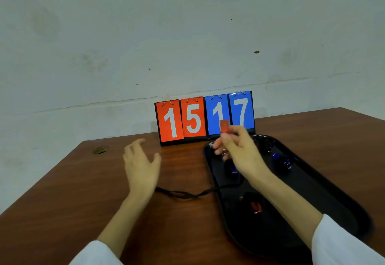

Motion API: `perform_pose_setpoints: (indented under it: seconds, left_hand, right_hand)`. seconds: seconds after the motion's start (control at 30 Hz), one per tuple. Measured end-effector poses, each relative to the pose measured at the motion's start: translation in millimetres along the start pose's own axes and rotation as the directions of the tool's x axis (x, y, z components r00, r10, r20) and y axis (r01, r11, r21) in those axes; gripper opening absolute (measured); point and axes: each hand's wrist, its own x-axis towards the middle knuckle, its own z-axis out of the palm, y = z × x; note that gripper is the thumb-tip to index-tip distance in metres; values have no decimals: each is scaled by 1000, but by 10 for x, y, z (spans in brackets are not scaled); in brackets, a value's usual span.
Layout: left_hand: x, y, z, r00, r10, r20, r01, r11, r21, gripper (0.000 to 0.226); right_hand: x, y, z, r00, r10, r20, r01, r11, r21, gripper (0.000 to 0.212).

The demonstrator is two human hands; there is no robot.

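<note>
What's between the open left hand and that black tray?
In the head view, bare wooden table, with a thin black cord trailing from the tray toward the left hand.

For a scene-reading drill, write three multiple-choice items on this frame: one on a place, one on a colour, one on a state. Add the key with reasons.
1. Where is the small red piece seen in front of the scoreboard?
A. pinched in the right hand
B. flat on the table
C. in the left hand

2. What colour are the scoreboard cards reading 17?
A. red
B. blue
C. green

3. How is the left hand?
A. open, holding nothing
B. gripping a cord
C. in a fist

Key:
1 A, the right hand's fingers pinch it, raised.
2 B, the 1 and 7 stand on blue.
3 A, it is spread and bare.
</note>
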Motion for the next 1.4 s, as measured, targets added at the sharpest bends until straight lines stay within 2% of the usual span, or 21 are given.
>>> perform_pose_setpoints:
  seconds: [0.07,0.13,0.2,0.23,0.3,0.33,0.37,0.43,0.53,0.63,0.7,0.83,1.0,1.07,1.1,1.17,1.23,1.27,1.4]
  left_hand:
    - [-175,262,40,986,102,130,-72,973,-220,12]
    - [-378,491,78,947,148,286,-9,900,-435,5]
    - [-535,627,129,887,170,430,157,763,-627,14]
    - [-590,668,137,839,179,514,295,645,-705,21]
    - [-640,691,117,720,223,657,544,406,-735,35]
    - [-638,675,94,678,238,695,599,370,-710,41]
    - [-625,656,88,645,248,723,624,374,-686,44]
    - [-575,620,82,629,250,736,591,462,-662,45]
    - [-547,609,62,695,245,676,455,578,-677,38]
    - [-548,581,65,742,227,631,437,550,-711,27]
    - [-554,562,82,734,245,633,438,542,-717,25]
    - [-531,584,74,634,277,722,537,514,-669,20]
    - [-408,501,-10,478,237,846,555,665,-500,24]
    - [-359,469,-39,483,186,856,530,716,-455,27]
    - [-327,463,-53,517,143,844,482,767,-424,28]
    - [-252,445,-80,626,80,776,285,903,-323,22]
    - [-180,406,-94,736,116,667,52,973,-227,11]
    - [-158,395,-101,765,163,622,-38,977,-209,10]
    - [-162,415,-125,810,300,503,-188,947,-262,12]
  right_hand:
    - [-72,-7,105,992,-36,120,38,999,-15,19]
    - [-136,2,179,983,-92,161,94,996,-7,16]
    - [-172,-6,202,984,-122,130,128,991,-41,14]
    - [-177,-12,203,987,-119,105,124,991,-48,14]
    - [-175,-23,183,993,-96,70,97,995,-10,11]
    - [-174,-22,176,995,-79,60,78,997,16,9]
    - [-168,-18,160,997,-56,51,54,998,38,7]
    - [-161,-4,152,999,4,44,-7,997,77,8]
    - [-182,39,166,991,100,90,-112,983,145,21]
    - [-200,85,191,974,144,177,-177,966,186,27]
    - [-201,90,184,971,148,190,-195,946,260,25]
    - [-201,79,180,981,155,114,-186,918,351,19]
    - [-106,45,106,979,197,-55,-165,919,358,16]
    - [-35,40,12,978,182,-102,-149,952,267,20]
    - [-3,56,-27,980,165,-114,-143,974,176,23]
    - [28,105,-68,990,102,-97,-113,987,-112,29]
    - [19,153,-66,999,28,-24,-35,913,-406,30]
    - [8,172,-57,1000,4,10,2,862,-506,27]
    - [-44,193,-20,994,42,104,43,719,-694,17]
